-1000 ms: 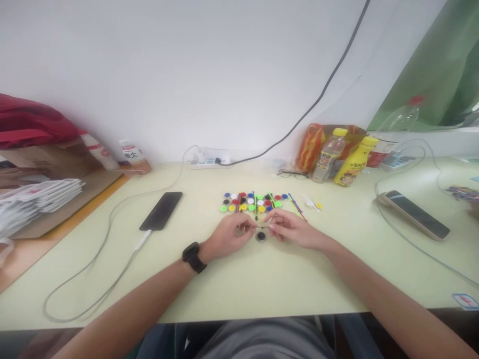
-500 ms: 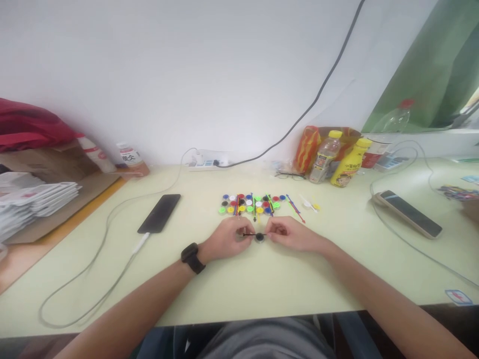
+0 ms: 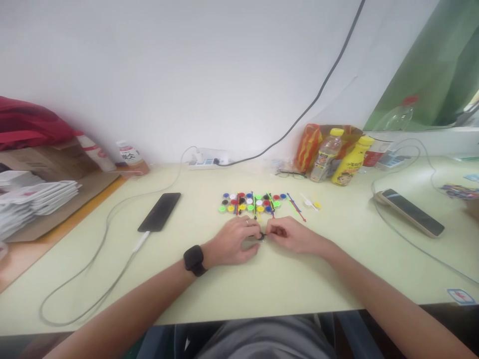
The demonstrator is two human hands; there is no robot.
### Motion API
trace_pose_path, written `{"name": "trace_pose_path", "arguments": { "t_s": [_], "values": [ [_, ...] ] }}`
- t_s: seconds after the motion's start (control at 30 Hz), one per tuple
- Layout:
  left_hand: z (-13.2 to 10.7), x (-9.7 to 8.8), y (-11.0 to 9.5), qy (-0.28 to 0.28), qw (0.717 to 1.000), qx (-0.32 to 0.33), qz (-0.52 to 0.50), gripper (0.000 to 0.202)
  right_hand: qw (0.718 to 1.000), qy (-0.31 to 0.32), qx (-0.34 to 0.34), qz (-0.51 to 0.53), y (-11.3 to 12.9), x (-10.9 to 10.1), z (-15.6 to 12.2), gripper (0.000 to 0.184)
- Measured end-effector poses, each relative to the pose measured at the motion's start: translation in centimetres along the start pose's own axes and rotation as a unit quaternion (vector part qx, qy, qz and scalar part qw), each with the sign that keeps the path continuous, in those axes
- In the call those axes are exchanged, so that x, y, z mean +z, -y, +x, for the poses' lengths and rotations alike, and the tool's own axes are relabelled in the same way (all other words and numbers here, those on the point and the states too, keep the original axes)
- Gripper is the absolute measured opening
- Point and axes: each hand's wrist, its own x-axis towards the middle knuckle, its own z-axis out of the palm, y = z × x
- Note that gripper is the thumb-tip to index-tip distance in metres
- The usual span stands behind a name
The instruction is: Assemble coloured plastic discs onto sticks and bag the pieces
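A small black spinner [image 3: 262, 236], with a round disc and a thin arrow, lies on the table between my hands, partly covered by fingers. My left hand [image 3: 239, 239], with a black watch at its wrist, has its fingers and thumb around the disc. My right hand [image 3: 290, 234] is closed in a pinch at the arrow's right end. Just beyond the hands sit rows of coloured round discs [image 3: 249, 201], with several coloured arrows [image 3: 255, 207] laid across them. To their right rest a red and blue arrow [image 3: 297, 208] and white and yellow pieces [image 3: 310, 203].
A phone [image 3: 159, 212] with a white charging cable lies left, another phone [image 3: 412, 213] right. Bottles [image 3: 326, 155] and a red-yellow bag [image 3: 307, 148] stand at the back right beside glasses [image 3: 291, 174]. Stacked white packs [image 3: 52, 197] are far left; a power strip [image 3: 207, 162] sits by the wall.
My left hand has shifted from the arrow's left end onto the disc, its fingers now covering much of it. My right hand stays almost in place at the other end.
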Motion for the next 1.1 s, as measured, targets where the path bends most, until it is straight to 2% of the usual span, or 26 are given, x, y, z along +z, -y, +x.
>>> {"name": "trace_pose_path", "arguments": {
  "t_s": [0.2, 0.33, 0.4, 0.43, 0.47, 0.53, 0.6, 0.7, 0.83, 0.97, 1.1],
  "values": [
    [-0.4, -0.1, -0.2, -0.022, 0.998, -0.013, -0.049, 0.023, 0.999, -0.034, 0.011, -0.008, 0.2, 0.4, 0.0, 0.012],
    [-0.5, -0.6, 0.1, -0.090, 0.990, -0.056, -0.090, 0.029, 0.992, -0.098, 0.050, -0.058, 0.8, 0.4, -0.1, 0.030],
    [-0.5, -0.7, 0.4, -0.127, 0.983, -0.086, -0.100, 0.026, 0.983, -0.144, 0.082, -0.077, 1.2, 0.3, -0.2, 0.038],
    [-0.5, -0.7, 0.5, -0.143, 0.980, -0.096, -0.104, 0.024, 0.983, -0.143, 0.099, -0.065, 1.4, 0.1, -0.3, 0.041],
    [-0.5, -0.7, 0.7, -0.157, 0.977, -0.102, -0.106, 0.022, 0.986, -0.117, 0.111, -0.032, 1.6, -0.2, -0.4, 0.047],
    [-0.6, -0.6, 0.9, -0.177, 0.973, -0.106, -0.104, 0.021, 0.990, -0.025, 0.110, 0.085, 1.9, -0.9, -0.7, 0.069],
    [-0.6, -0.5, 0.9, -0.186, 0.972, -0.105, -0.098, 0.022, 0.974, 0.025, 0.081, 0.209, 2.0, -1.7, -0.9, 0.078],
    [-0.6, -0.4, 0.8, -0.187, 0.972, -0.105, -0.093, 0.021, 0.957, -0.046, 0.057, 0.281, 1.8, -2.6, -0.9, 0.075],
    [-0.5, -0.3, 0.9, -0.188, 0.972, -0.110, -0.087, 0.018, 0.954, -0.141, 0.099, 0.246, 1.1, -3.3, -0.4, 0.063],
    [-0.4, -0.1, 1.2, -0.194, 0.971, -0.109, -0.090, 0.015, 0.948, -0.256, 0.135, 0.133, -0.3, -4.0, -0.2, 0.051],
    [-0.3, 0.1, 1.4, -0.203, 0.970, -0.101, -0.092, 0.014, 0.940, -0.309, 0.133, -0.063, -2.5, -4.8, -0.2, 0.035]
  ]
}}
